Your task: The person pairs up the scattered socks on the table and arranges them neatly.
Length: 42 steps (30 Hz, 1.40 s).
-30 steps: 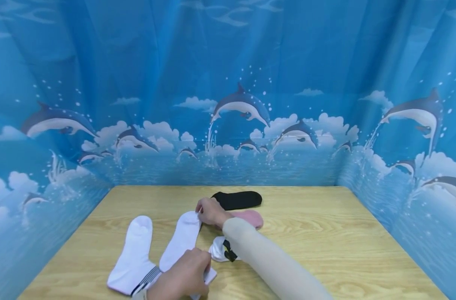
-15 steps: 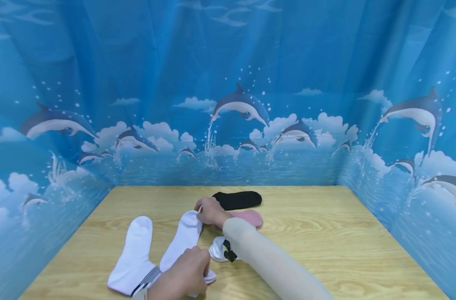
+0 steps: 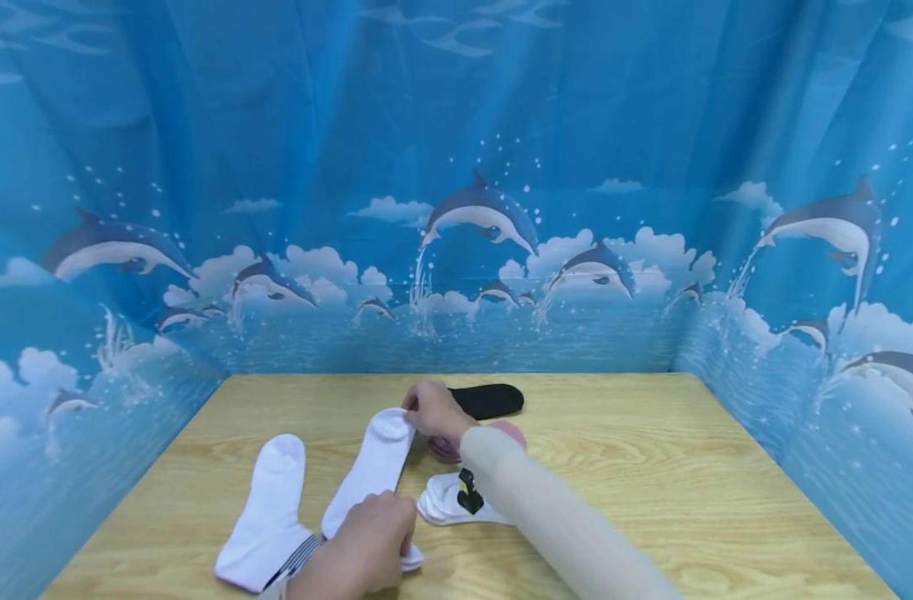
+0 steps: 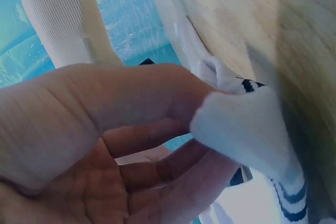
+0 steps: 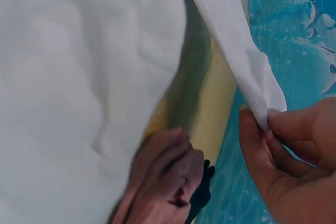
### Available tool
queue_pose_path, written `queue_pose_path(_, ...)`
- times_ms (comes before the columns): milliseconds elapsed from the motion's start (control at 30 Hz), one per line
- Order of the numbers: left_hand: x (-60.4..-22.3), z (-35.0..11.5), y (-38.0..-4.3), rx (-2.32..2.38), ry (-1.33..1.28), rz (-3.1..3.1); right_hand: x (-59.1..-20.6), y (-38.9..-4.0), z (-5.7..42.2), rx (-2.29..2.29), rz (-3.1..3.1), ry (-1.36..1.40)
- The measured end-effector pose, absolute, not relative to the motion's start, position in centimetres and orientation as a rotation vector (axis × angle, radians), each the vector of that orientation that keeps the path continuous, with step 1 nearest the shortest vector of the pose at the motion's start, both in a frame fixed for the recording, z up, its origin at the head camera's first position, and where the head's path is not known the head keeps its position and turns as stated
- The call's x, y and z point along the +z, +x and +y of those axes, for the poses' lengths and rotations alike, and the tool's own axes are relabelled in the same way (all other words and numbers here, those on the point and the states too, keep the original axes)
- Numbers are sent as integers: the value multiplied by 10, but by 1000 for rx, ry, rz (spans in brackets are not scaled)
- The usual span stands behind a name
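Note:
A white sock (image 3: 374,458) is stretched between my two hands. My left hand (image 3: 362,537) pinches its near end; the left wrist view shows the white fabric (image 4: 241,127) between thumb and fingers. My right hand (image 3: 436,410) pinches the far, toe end, and in the right wrist view the cloth comes to a point between thumb and fingertips (image 5: 294,124). On the left lies a second white sock (image 3: 269,508), flat, with dark stripes at its cuff, partly behind my left hand.
Beyond my right hand lies a black sock (image 3: 490,402). Pink socks (image 3: 445,450) are partly covered by my right forearm. White socks (image 3: 445,500) with a black and yellow patch lie beneath that sleeve. A blue dolphin curtain (image 3: 456,317) surrounds the wooden table (image 3: 651,500).
My right hand has moved slightly away and to the right, drawing the sock's toe with it. More of the pink and short white socks shows. My left hand stays nearly in place.

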<state>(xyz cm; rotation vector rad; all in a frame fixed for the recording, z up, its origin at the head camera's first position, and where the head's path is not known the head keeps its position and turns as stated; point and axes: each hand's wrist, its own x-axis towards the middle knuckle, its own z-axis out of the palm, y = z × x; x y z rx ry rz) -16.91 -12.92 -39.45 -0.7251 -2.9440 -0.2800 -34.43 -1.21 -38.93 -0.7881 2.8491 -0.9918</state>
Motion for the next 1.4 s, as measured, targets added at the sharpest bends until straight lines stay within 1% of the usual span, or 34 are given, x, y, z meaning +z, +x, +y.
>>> queue_pose_path(333,-388,-131,-166,-283,-671,-2903,-377,-348,9,-1080,2794,-734)
queue_pose_path(567,-386,-132,-167,-277,-644,-2850,-375,-353,27,-1107,2820,-667)
queue_pose_path(767,-386,-133,-170,-247,-635,-2812,-375,-355,43,-1177,2768,-555)
queue_pose_path(933,-386,-133,-174,-250,-611,-2775,-372,-356,56,-1282,2731,-532)
queue_pose_path(1400,-375,-135,-189,-447,-459,-2836,-367,-361,90,-1492,2733,-429)
